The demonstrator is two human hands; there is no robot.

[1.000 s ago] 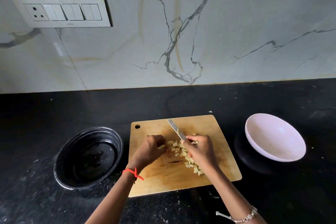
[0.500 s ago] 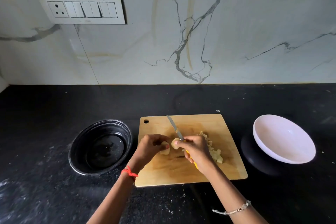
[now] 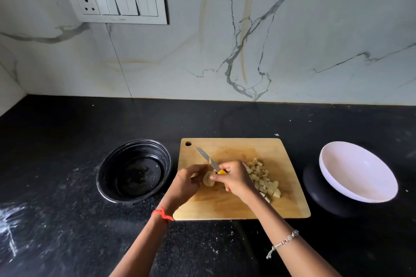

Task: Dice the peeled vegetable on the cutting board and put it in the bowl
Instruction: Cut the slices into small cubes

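Head view: a second ago the cut pieces lay under both hands. Now the diced pile (image 3: pixel 264 180) sits pushed to the right side of the cutting board (image 3: pixel 236 207), and one uncut chunk (image 3: pixel 208 181) is held mid-board.

The left hand (image 3: pixel 189 183) curls round the chunk. The right hand (image 3: pixel 236 181) grips the knife (image 3: pixel 207 158) (yellow handle just showing), thumb on the chunk.

Dicing looks unfinished. The white bowl (image 3: pixel 358 173), right of the board, has no pieces yet and its path seems unblocked. A black bowl (image 3: pixel 135 171) stands to the left.

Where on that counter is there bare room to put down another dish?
Bare counter runs along the wall behind the black bowl, cutting board and white bowl. The board's back right corner is free too. Its middle is crowded: left hand, right hand, knife, diced pieces.
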